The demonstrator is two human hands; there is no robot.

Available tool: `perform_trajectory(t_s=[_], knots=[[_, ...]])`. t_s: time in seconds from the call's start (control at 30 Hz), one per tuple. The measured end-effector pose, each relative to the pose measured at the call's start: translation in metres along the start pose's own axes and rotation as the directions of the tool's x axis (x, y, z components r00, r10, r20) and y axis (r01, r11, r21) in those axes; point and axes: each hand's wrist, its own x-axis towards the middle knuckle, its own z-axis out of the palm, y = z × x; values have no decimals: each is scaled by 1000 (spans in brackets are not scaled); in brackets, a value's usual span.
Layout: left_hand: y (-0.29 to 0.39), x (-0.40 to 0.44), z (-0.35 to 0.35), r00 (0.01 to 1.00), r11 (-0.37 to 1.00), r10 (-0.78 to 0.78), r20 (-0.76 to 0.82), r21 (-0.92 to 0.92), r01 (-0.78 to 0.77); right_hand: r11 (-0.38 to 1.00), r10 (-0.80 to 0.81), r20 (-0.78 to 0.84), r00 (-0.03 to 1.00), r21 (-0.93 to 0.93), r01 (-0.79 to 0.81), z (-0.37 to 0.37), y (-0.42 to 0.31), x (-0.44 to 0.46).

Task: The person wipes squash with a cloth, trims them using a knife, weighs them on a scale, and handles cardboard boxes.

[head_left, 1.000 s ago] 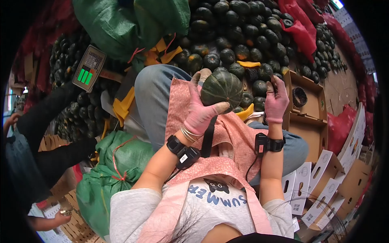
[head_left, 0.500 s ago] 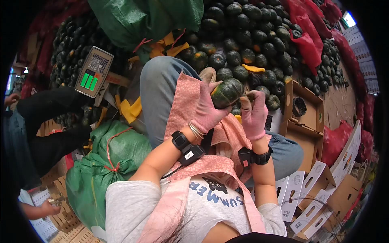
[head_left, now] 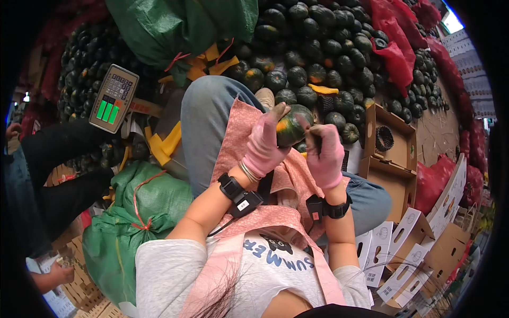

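Observation:
My left hand (head_left: 265,142), in a pink glove with dirty fingertips, grips a small dark green pumpkin (head_left: 292,127) by its left side. An orange patch shows on the pumpkin's skin near my fingers. Close against the pumpkin's right side is my right hand (head_left: 325,159), gloved the same way, with its fingers curled and pinched together. Whatever sits between those fingertips, if anything, is too small to make out. Both hands are above my lap, over a pink patterned apron (head_left: 233,138).
A heap of green pumpkins (head_left: 339,53) lies ahead. A scale display (head_left: 114,98) stands to the left, near green sacks (head_left: 122,233) and another person's legs (head_left: 63,143). An open cardboard box (head_left: 389,175) and white printed cartons (head_left: 405,254) are on the right.
The pumpkin has turned in my left hand, so its orange patch shows more. My right fingertips have come closer to it. The whole view has shifted slightly.

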Motion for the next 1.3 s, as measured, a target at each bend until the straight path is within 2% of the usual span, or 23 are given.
perform_trajectory(t_s=[0.07,0.17,0.2,0.27,0.33,0.4,0.43,0.47,0.53,0.57,0.6,0.67,0.8,0.87,0.9,1.0,1.03,1.13,1.2,1.23,1.27,1.3], knots=[[-4,-2,-2,994,990,112,1,82,-111,999,-13,103,995,30,9,-6,3,4],[2,0,-6,996,992,89,14,93,-90,946,172,44,984,-287,-153,-14,43,4],[4,2,-6,995,990,95,13,105,-96,956,194,64,979,-238,-174,-17,43,8],[-4,1,-1,994,992,112,-3,66,-112,985,146,-50,988,-85,-150,-20,26,5],[-4,0,1,994,993,109,-16,39,-108,1000,-23,51,998,17,22,-17,6,6],[-3,2,0,993,993,114,-24,22,-113,1000,26,191,981,-7,-25,-10,5,0],[-3,1,1,995,994,97,-8,44,-97,999,47,130,990,-12,-46,-9,13,-1],[-3,0,-3,994,991,96,46,93,-100,985,139,127,982,-116,-125,-14,19,-3],[-2,-2,-3,997,996,52,56,67,-56,970,167,126,978,-200,-140,-18,28,0],[-2,-1,-3,997,995,64,52,75,-68,972,200,119,973,-147,-182,-22,25,-4],[-1,2,-2,996,993,76,43,84,-79,989,132,102,986,-82,-124,-20,18,-3],[2,0,2,996,995,76,45,68,-79,997,71,180,981,28,-77,-15,4,-2],[2,0,0,996,997,66,60,29,-67,976,195,126,973,-119,-181,-17,23,-2],[0,-2,1,997,998,58,45,35,-59,998,44,82,996,-41,-41,-15,11,-1],[2,-2,0,998,998,54,45,22,-55,998,63,122,990,14,-65,-13,9,-3],[3,1,0,997,998,56,43,-14,-56,976,203,117,972,-105,-191,-15,25,-5],[1,-1,2,998,998,54,44,-23,-53,980,170,121,978,-125,-155,-18,24,-5],[2,0,2,995,998,55,78,-15,-54,999,51,178,983,-5,-51,-14,14,-6],[-2,1,0,991,998,64,113,-18,-63,975,209,159,965,-113,-192,-18,30,-8],[-1,-1,1,993,998,36,113,-60,-30,946,259,158,953,-242,-217,-22,42,-6],[0,-3,1,993,997,-10,117,-73,19,896,395,145,907,-277,-346,-27,57,-9],[3,-2,2,996,991,-49,75,-120,58,892,390,98,916,-286,-349,-30,71,-13]])
